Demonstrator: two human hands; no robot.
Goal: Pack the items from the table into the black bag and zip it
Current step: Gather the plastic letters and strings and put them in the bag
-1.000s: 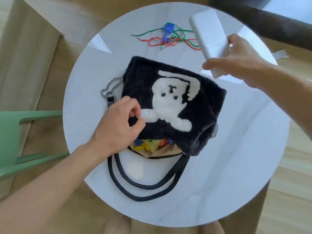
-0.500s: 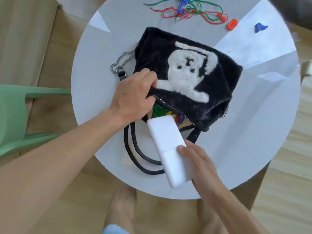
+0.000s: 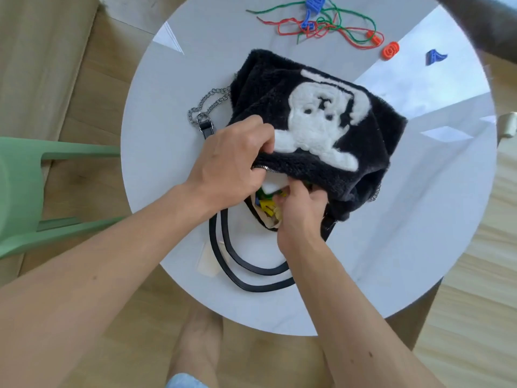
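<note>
A fluffy black bag (image 3: 369,135) with a white ghost-like figure lies on the round white table (image 3: 405,233), its opening toward me. My left hand (image 3: 232,161) grips the upper zip edge and lifts it. My right hand (image 3: 300,211) is at the opening, fingers curled on the white block (image 3: 275,184), which is mostly inside the bag with only a corner showing. Yellow, green and blue pieces (image 3: 265,204) show inside. On the table's far side lie red and green strings (image 3: 321,26) with blue pieces, an orange piece (image 3: 390,50) and a blue piece (image 3: 435,56).
The bag's black straps (image 3: 237,261) loop toward the near table edge, and a silver chain (image 3: 207,107) lies at the bag's left. A green chair (image 3: 25,191) stands left of the table. My feet are under the near edge on the wooden floor.
My right hand carried the white block from the far side of the table to the bag's opening and pushed it most of the way in. My left hand kept the opening lifted.
</note>
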